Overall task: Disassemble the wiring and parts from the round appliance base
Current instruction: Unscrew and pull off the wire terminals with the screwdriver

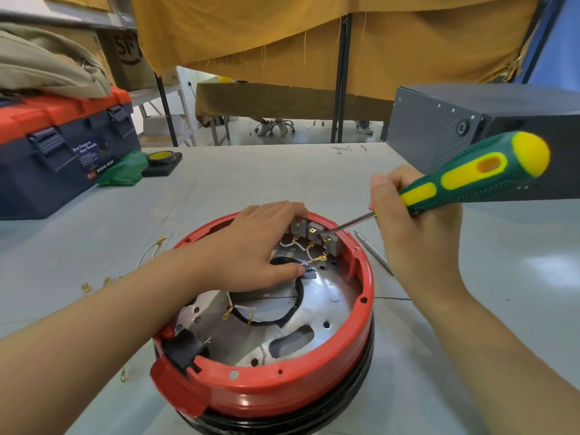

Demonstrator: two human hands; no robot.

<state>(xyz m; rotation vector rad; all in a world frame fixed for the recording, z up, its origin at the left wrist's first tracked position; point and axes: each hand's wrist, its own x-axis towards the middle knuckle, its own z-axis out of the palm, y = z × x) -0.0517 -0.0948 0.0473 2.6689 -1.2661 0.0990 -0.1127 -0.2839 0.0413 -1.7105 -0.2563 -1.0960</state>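
With the base (pixel 282 384) on the table (pixel 470 356), the left hand (pixel 251 246) lay flat across its far rim while the right hand (pixel 405 221) gripped a screwdriver (pixel 464 177), tip at the grey switches (pixel 317 233) inside that rim, probably prying a terminal; next, careful levering.

One round red appliance base (pixel 266 381) sits on the desk (pixel 470 387). One green-and-yellow screwdriver (pixel 470 174). Three grey terminal blocks (pixel 314 231) at the far rim. One loose white wire (pixel 150 249) beside the base. One toolbox (pixel 62 152), one roll of yellow tape (pixel 160 157), one grey metal case (pixel 439 120). Two hands: left (pixel 251 246), right (pixel 408 230).
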